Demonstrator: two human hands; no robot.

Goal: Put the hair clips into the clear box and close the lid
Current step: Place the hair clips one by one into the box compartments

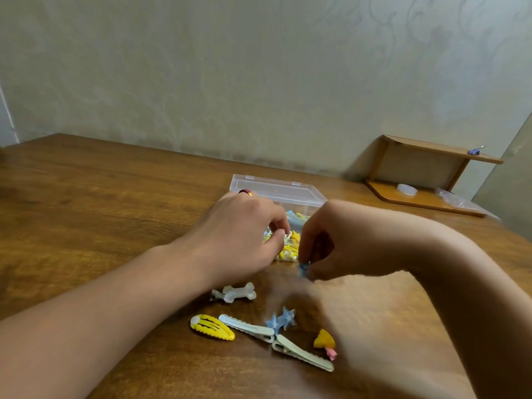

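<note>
Right hand (331, 243) fingers pinched a small blue star-shaped hair clip (303, 269); the clear plastic box (276, 191) lay just beyond, lid open; left hand (244, 240) fingers curled at its contents, grip uncertain.

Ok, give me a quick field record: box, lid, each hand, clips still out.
box: clear plastic box on wooden table, partly filled with clips
lid: open, tilted back
left hand: over box, fingers curled at the clips inside; grip unclear
right hand: pinches small blue clip near box
clips out: white bone clip, yellow striped snap clip, two pale green clips, blue star clip, yellow-pink clip
</note>
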